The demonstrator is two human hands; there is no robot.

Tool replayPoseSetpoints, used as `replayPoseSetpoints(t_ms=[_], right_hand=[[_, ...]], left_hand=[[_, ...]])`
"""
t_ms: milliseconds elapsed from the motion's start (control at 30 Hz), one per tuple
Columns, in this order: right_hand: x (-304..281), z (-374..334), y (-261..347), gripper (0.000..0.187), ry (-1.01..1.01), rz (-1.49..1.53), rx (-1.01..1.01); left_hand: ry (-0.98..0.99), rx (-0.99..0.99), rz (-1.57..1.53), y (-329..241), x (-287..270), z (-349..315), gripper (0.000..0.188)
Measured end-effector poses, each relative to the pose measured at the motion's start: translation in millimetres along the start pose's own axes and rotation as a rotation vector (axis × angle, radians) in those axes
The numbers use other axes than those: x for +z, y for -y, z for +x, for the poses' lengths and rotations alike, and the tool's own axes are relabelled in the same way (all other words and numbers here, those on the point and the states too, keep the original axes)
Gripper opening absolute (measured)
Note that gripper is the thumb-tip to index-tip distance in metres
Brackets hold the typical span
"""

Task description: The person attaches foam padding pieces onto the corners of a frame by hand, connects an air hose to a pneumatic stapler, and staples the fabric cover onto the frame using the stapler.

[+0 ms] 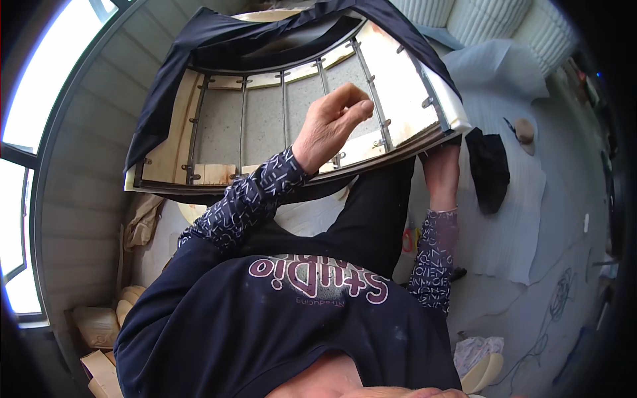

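Observation:
In front of me stands a curved furniture frame [182,126] of pale wood, crossed by several thin metal bars [243,126]. Black fabric [162,86] wraps its far and side edges and partly hangs off. My left hand [335,123] is over the frame's near edge, thumb pressed to curled fingers; anything small in that pinch is hidden. At the frame's near right corner, my right hand [443,162] reaches under the edge beside the fabric, its fingers out of sight. Both forearms wear dark patterned sleeves.
A white sheet [501,232] covers floor at right, with a black cloth piece [488,169] and a round tan object [525,131] on it. Cream ribbed cushions [488,23] stand at the far right. A thin cord [563,295] lies farther right; a cardboard box [101,373] sits lower left.

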State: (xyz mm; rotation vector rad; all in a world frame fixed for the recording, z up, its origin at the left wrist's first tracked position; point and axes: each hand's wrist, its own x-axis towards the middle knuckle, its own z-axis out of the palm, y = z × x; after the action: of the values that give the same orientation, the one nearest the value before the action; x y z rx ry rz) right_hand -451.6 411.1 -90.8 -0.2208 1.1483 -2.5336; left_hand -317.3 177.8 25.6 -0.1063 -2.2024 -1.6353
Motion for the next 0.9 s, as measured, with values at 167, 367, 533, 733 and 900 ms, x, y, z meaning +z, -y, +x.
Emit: replayPoseSetpoints(t_ms=[167, 367, 533, 733, 900], right_hand=[[25, 15, 15, 0.078, 0.236, 0.78, 0.194], [36, -5, 32, 0.069, 0.04, 0.071, -0.168], [29, -6, 34, 0.036, 0.17, -0.035, -0.29], [34, -7, 30, 0.019, 0.115, 0.063, -0.327], [40, 4, 30, 0.023, 0.108, 0.177, -0.232]], left_hand=[[0.002, 0.072, -0.033, 7, -8, 28, 0.029], [0.016, 0.045, -0.036, 4, 4, 6, 0.027], [-0.008, 0.148, -0.055, -3, 22, 5, 0.026], [-0.163, 0.617, 0.454, -32, 39, 15, 0.024], [-0.119, 0.847, 0.793, -36, 63, 10, 0.041]])
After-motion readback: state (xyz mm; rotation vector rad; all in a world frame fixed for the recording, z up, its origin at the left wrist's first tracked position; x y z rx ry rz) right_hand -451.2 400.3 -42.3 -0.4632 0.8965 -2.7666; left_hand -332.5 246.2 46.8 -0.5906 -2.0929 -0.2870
